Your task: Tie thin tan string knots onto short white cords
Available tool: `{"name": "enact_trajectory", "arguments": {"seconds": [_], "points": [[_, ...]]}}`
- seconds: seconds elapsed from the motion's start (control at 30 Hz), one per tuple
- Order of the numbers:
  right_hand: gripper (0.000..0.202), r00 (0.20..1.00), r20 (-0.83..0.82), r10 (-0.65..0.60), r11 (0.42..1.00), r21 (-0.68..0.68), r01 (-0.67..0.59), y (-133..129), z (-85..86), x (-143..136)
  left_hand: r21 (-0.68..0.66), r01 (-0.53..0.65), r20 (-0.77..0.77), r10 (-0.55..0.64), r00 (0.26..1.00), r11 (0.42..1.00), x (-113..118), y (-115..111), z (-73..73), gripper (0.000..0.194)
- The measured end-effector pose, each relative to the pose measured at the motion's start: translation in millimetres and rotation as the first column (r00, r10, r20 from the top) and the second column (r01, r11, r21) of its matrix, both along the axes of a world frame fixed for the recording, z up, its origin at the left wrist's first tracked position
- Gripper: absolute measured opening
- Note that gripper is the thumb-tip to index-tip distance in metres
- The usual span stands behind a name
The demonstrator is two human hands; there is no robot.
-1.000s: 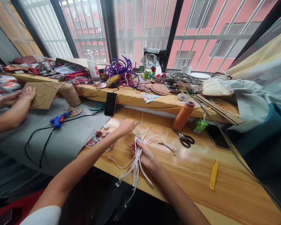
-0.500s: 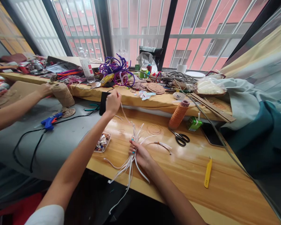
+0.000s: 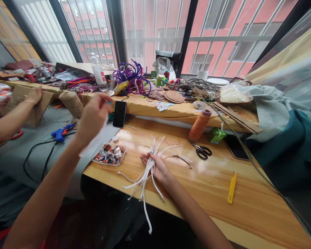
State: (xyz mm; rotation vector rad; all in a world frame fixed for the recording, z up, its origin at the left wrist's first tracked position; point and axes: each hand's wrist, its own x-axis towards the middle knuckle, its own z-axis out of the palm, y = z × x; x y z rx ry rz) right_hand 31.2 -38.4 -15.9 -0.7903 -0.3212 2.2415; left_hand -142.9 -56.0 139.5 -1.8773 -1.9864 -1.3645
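Fingers of the right hand (image 3: 158, 167) clamp long white cords (image 3: 146, 170); left hand (image 3: 94, 116) blurs near the black phone (image 3: 119, 114), grip unreadable.

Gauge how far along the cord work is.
Looks partway, at a guess. Done: the white cords are gathered into one bunch. In hand: the right hand holds the bunch; the left hand is raised away from it, too blurred to tell its grip. Left: probably securing or trimming, since the ends splay loose. Final form can't be judged.
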Motion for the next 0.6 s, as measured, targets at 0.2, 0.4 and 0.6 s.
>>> {"name": "enact_trajectory", "arguments": {"seconds": [0.2, 0.4, 0.6], "points": [[0.016, 0.999, -0.021, -0.049, 0.993, 0.106, 0.051, -0.7, -5.7, -3.8, -0.632, 0.3, 0.065, -0.336, 0.939, 0.715, 71.2, -17.6, -104.1, 0.012], [0.013, 0.993, -0.093, -0.072, 0.981, 0.174, 0.087, -3.3, -10.4, -6.4, -0.603, 0.195, 0.167, -0.117, 0.979, 0.773, 92.5, -13.0, -142.4, 0.01], [0.01, 0.978, 0.203, -0.057, 0.89, 0.453, -0.043, 5.6, -11.5, 1.6, -0.509, 0.443, 0.183, -0.41, 0.894, 0.738, 74.9, -26.3, -119.3, 0.012]]}}
